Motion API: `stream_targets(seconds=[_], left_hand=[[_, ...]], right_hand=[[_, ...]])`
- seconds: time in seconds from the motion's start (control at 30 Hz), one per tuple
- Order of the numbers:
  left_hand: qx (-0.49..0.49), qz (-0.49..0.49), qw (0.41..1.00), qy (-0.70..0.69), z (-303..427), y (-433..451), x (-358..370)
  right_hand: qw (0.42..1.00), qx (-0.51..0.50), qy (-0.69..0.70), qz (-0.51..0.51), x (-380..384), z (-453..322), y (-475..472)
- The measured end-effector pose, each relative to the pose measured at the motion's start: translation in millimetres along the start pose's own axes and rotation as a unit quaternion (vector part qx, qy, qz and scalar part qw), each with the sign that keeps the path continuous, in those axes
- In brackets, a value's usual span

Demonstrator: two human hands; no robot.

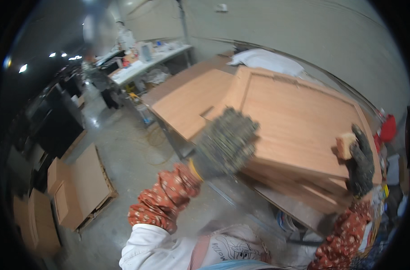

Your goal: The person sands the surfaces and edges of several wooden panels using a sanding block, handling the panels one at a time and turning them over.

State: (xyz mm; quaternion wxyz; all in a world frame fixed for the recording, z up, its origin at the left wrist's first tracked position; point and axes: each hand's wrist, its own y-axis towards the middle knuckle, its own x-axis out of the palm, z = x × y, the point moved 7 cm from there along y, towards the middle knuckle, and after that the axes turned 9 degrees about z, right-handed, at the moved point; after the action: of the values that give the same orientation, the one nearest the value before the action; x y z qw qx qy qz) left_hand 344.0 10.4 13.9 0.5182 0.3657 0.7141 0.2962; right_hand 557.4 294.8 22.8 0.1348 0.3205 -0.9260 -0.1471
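Observation:
A framed wooden panel (292, 121) lies at an angle on the workbench before me, with a recessed middle and a raised border. My left hand (227, 143), in a dark, worn work glove, is over the panel's near left edge; its fingertips are hidden, and whether it grips the edge is unclear. Over the right end of the panel, my right hand (361, 162), gloved alike, holds a small tan block (345, 145), perhaps a sanding block or sponge, between thumb and fingers. Beyond my left hand lies a flat wooden panel (191, 98) with a notch.
A white sack (267, 61) lies behind the panels, near the wall. Farther off stands a cluttered white table (151, 64), with a person (102, 81) beside it. Cardboard boxes (80, 189) sit on the floor at left. A red item (388, 128) is at far right.

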Motion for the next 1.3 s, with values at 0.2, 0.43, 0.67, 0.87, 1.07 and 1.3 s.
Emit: stream_targets(seconds=[0.2,0.43,0.67,0.87,1.07,1.3], left_hand=[[-0.411,0.045,0.82,-0.397,-63.4,-0.3,8.7],[-0.36,0.085,0.844,-0.387,-52.2,13.6,15.3],[-0.307,0.036,0.893,-0.326,-52.4,6.9,16.5],[-0.222,0.035,0.95,-0.217,-42.7,13.4,7.0],[-0.199,0.008,0.967,-0.156,-38.0,17.5,8.5],[-0.217,0.032,0.962,-0.161,-51.7,5.9,12.3]], right_hand=[[0.996,-0.057,-0.055,0.043,0.3,6.9,4.9],[0.936,-0.241,-0.255,-0.003,79.4,-24.6,-58.1],[0.718,-0.477,-0.503,-0.063,183.1,-13.5,-102.6],[0.637,-0.4,-0.658,-0.031,84.2,-30.8,-111.7],[0.729,-0.191,-0.622,0.211,-99.7,-55.1,-109.1],[0.668,-0.415,-0.617,0.021,60.4,-37.8,-114.0]])
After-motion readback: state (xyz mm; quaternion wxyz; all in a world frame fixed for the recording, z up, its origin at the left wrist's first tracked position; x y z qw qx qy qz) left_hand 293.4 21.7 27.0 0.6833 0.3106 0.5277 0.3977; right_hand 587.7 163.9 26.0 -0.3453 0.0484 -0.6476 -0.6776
